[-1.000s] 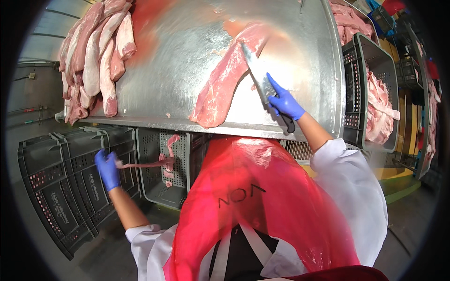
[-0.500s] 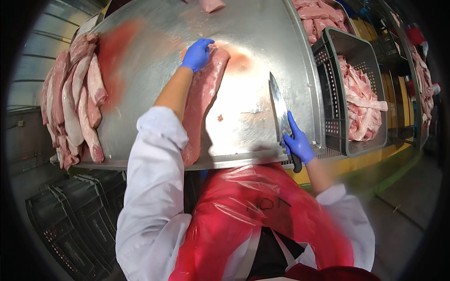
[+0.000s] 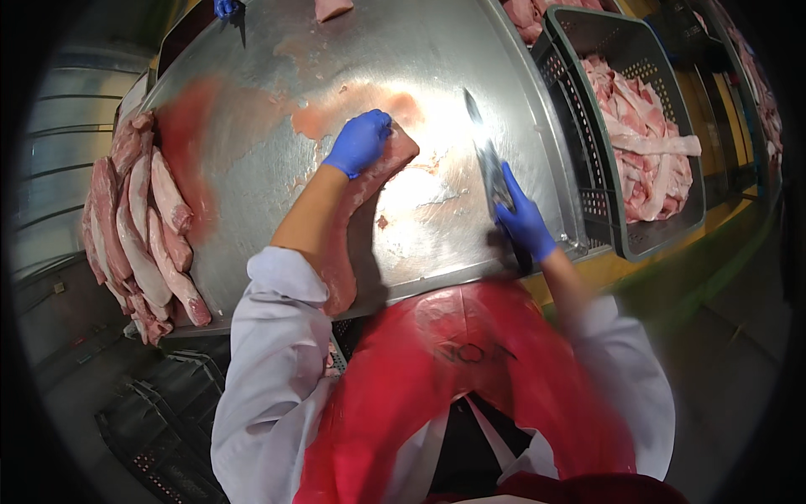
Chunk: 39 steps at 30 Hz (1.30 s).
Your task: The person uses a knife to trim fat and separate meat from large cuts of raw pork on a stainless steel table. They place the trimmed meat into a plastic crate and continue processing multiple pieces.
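A worker's left hand, gloved in blue, curls its fingers closed over the far end of a long, pale-pink strip of raw meat lying lengthwise on a bare stainless-steel tabletop, a grip that likely keeps the slippery piece under control. The blue-gloved right hand wraps the dark handle of a long, straight steel knife, its blade pointed away and well apart from the meat, presumably to keep the edge clear of the other hand. A heap of long pink meat strips lies at left; a grey perforated plastic crate holds pale trimmings at right, seemingly within easy reach. Half a second earlier the strip lay straighter; now its far end bends rightward, and another person's blue-gloved hand shows at the tabletop's far edge.
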### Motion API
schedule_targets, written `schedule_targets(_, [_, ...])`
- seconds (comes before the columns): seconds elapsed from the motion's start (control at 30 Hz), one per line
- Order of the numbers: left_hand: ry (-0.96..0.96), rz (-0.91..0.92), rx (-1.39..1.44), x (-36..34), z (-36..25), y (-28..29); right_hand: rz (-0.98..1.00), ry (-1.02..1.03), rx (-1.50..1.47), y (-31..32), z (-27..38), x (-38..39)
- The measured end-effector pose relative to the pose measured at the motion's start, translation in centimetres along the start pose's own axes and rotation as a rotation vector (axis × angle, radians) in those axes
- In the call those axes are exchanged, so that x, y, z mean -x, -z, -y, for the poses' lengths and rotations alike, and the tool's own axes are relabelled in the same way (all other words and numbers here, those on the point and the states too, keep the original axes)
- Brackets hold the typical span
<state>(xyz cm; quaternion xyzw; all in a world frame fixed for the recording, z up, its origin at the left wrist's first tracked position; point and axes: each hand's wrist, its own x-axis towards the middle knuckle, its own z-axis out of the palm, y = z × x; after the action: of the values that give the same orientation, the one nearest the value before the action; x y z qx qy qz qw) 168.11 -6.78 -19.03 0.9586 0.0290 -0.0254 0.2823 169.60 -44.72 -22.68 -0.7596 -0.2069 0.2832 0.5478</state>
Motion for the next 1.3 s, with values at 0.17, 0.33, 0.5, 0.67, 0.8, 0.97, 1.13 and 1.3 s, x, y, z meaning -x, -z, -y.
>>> schedule_targets(0.17, [-0.016,-0.026,0.123,0.8,-2.2,-0.5,0.178,-0.109,-0.175,-3.9,6.0,-9.2])
schedule_targets(0.33, [-0.149,0.008,-0.126,0.8,-2.6,-0.1,0.459,-0.122,-0.176,-4.7,5.8,-11.4])
schedule_targets(0.5, [-0.275,-0.012,-0.284,1.3,-2.1,-0.7,0.602,-0.21,-0.198,-1.3,3.6,-6.7])
schedule_targets(0.67, [-0.24,-0.024,-0.3,-0.2,-2.0,1.1,0.542,-0.186,-0.326,-6.2,6.0,-12.4])
schedule_targets(0.8, [-0.161,-0.158,-0.137,1.4,-1.0,3.3,0.64,-0.122,-0.17,-5.4,7.4,-10.0])
schedule_targets(0.97, [-0.056,-0.327,0.112,5.5,-2.0,3.9,0.695,-0.132,-0.167,-4.1,6.7,-5.7])
schedule_targets(1.13, [0.007,-0.464,0.192,11.4,-7.8,8.3,0.775,-0.128,-0.093,-8.3,10.6,-7.0])
schedule_targets(1.3, [0.234,-0.447,-0.06,31.7,-7.4,13.8,0.502,-0.12,-0.047,-1.5,7.7,2.3])
